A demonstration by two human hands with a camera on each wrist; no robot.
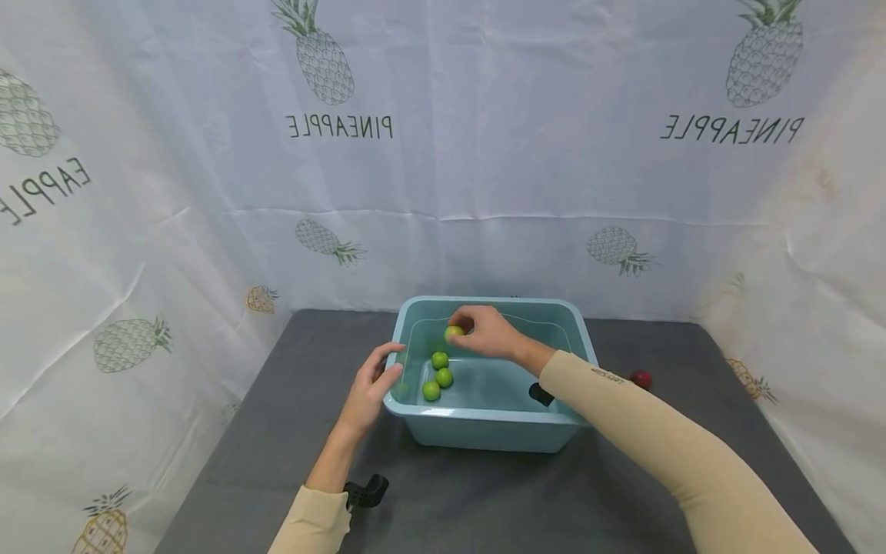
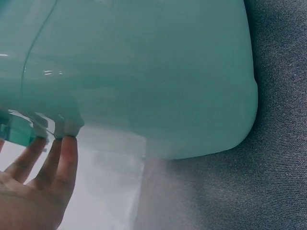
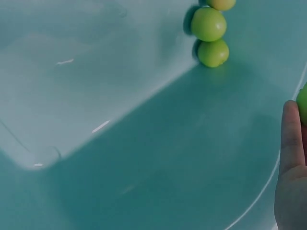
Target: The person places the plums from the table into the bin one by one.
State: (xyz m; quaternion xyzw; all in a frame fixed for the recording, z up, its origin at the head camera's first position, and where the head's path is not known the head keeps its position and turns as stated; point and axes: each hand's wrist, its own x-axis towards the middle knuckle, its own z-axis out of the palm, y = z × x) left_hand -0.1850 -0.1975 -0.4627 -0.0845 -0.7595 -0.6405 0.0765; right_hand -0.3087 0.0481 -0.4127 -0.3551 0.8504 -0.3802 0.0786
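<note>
A light blue-green plastic basin stands on the dark table. My left hand grips its left rim; in the left wrist view, fingertips meet the rim from the outside. Over the back left of the basin's inside, my right hand pinches a small round yellow-green fruit. Part of that fruit shows at the right edge of the right wrist view. Below it, small round green fruits lie in a short row on the basin floor, toward the left.
A round red fruit lies on the table right of the basin, beside my right sleeve. A white curtain printed with pineapples hangs behind and at both sides of the grey table.
</note>
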